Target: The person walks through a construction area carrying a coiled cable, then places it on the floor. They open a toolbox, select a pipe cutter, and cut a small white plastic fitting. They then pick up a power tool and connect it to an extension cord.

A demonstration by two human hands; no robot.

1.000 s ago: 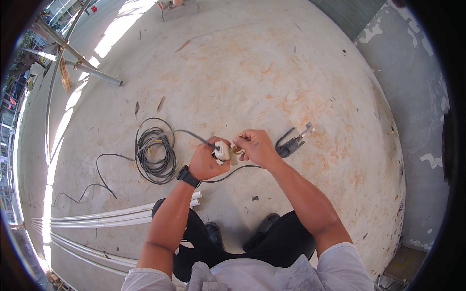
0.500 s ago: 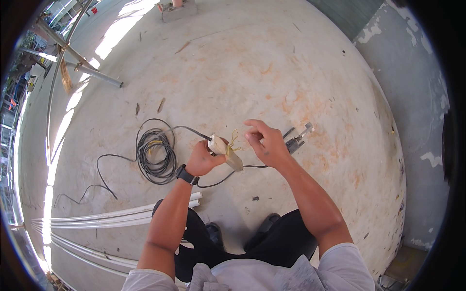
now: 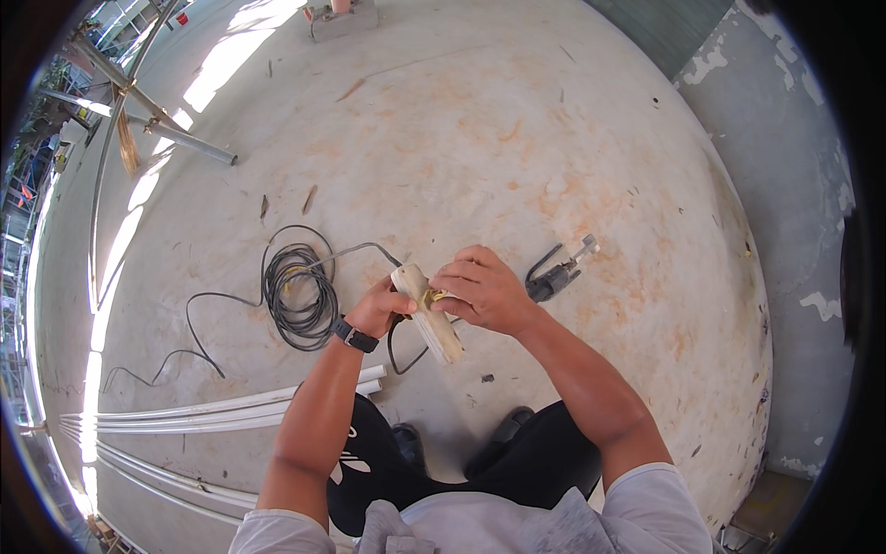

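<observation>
Mid-frame, the left hand (image 3: 380, 309) grips a pale strip (image 3: 427, 314) from below; the right hand (image 3: 482, 288) pinches at its yellowish middle; a black cable (image 3: 297, 288) lies coiled on the stained concrete floor (image 3: 480, 129) left of centre; pliers (image 3: 558, 272) right; white conduits (image 3: 231, 411) lower left; metal poles (image 3: 138, 102) upper left.
</observation>
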